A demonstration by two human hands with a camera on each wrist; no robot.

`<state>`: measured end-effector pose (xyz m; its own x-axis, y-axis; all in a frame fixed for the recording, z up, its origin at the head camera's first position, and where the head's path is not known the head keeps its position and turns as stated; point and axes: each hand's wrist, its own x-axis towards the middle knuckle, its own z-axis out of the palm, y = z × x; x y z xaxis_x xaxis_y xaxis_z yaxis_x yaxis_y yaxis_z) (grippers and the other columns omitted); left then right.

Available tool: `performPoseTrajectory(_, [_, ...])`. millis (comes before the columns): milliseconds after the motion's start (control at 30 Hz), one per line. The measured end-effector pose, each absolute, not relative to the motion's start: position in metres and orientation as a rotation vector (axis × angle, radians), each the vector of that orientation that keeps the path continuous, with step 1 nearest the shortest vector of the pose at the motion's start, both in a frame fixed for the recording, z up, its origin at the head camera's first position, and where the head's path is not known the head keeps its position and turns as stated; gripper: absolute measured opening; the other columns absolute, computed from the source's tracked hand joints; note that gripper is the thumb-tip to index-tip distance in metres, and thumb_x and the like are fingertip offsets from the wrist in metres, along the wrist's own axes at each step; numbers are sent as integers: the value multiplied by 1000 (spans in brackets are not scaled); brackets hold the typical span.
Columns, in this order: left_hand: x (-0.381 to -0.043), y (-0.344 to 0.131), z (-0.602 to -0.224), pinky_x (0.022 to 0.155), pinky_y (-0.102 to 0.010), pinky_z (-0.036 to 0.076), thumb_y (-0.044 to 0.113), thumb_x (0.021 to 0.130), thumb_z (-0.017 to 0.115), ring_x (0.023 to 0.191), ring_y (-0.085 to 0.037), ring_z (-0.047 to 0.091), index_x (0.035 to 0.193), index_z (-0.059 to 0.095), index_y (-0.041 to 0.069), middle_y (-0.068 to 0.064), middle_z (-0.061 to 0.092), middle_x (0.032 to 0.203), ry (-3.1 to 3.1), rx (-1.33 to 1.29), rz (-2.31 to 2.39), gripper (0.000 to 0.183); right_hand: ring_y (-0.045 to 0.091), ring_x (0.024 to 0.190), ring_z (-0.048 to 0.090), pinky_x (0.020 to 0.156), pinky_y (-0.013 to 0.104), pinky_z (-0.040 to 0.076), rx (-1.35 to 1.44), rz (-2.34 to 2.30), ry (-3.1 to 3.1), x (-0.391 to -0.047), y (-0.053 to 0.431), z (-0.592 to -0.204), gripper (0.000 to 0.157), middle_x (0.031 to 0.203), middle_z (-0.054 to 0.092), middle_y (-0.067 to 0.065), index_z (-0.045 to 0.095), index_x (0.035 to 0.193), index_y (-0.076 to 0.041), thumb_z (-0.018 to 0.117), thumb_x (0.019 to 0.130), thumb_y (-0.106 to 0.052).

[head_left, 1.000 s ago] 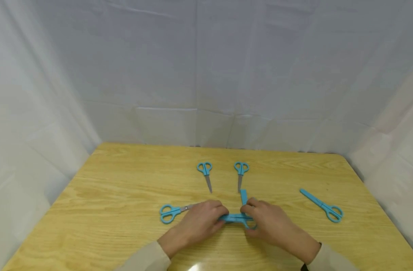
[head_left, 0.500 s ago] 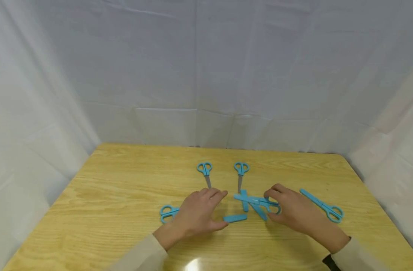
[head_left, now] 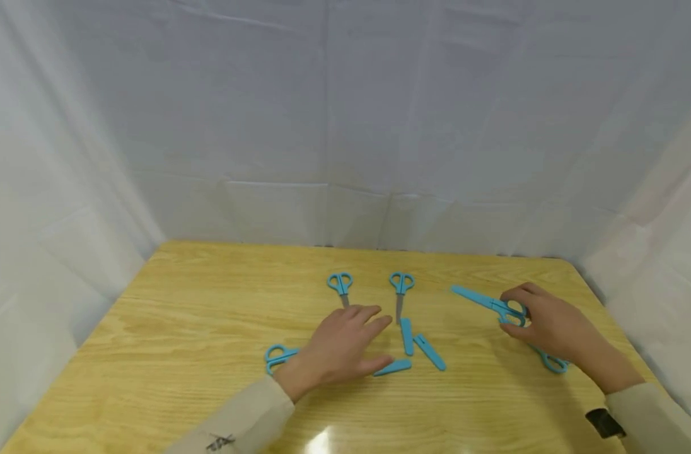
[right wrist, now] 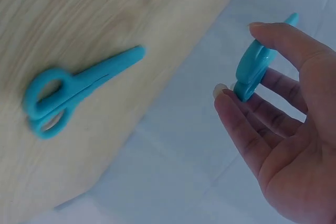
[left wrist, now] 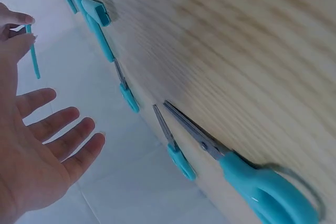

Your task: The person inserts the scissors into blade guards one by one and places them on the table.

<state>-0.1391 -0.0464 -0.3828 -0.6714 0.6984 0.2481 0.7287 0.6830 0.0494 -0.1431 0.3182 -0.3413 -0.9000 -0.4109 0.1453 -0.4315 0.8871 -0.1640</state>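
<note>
My right hand holds a pair of blue scissors by its handle rings, with a blue cover over the blades pointing left. In the right wrist view, thumb and fingers pinch the handles, raised above the table. Below that hand lies another pair of covered scissors, partly hidden in the head view. My left hand hovers with spread fingers and holds nothing. Under it, bare-bladed scissors lie with the blades hidden in the head view. Blue blade covers, several of them, lie to its right.
Two more pairs of bare-bladed scissors, a left one and a right one, lie farther back, blades toward me. The wooden table is bordered by a white cloth at the back and sides.
The right hand has lifted the covered scissors away from the blade covers, to the right and back. My left hand let go of them and opened, staying near the middle.
</note>
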Motion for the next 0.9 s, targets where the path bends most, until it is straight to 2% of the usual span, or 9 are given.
performPoseTrajectory(200, [-146,-26,-385,92,-41,46,57,93,49,120,-23,49,136,52,20,-6,51,134,-2625,-1204,-159,57,9,67,50,53,29,42,557,352,-2998,-152,349,-353,48,114,53,19,58,120,-2,75,83,-26])
performPoseTrajectory(367, [-150,-5,-387,92,-37,46,58,93,47,120,-21,49,137,52,21,-3,51,135,-2560,-1232,-91,58,12,70,51,54,30,43,486,399,-3024,-158,375,-367,50,112,52,22,55,122,2,73,85,-27])
performPoseTrajectory(567, [-151,22,-390,98,-37,42,60,93,44,125,-19,45,140,49,25,-2,48,139,-2576,-1270,-67,58,28,81,57,58,39,47,339,484,-3106,-162,402,-384,54,117,48,29,53,124,5,67,90,-35])
performPoseTrajectory(700, [-151,39,-392,101,-36,39,61,94,38,128,-19,43,140,48,28,0,45,141,-2574,-1290,-13,57,32,81,58,60,45,48,296,485,-3133,-161,415,-391,56,114,50,32,54,122,7,68,89,-36])
performPoseTrajectory(900, [-147,63,-395,102,-34,36,64,94,34,130,-18,39,142,45,33,4,42,143,-2617,-1325,67,58,48,94,55,70,55,46,253,507,-3207,-162,428,-395,64,120,46,37,52,124,10,67,88,-40])
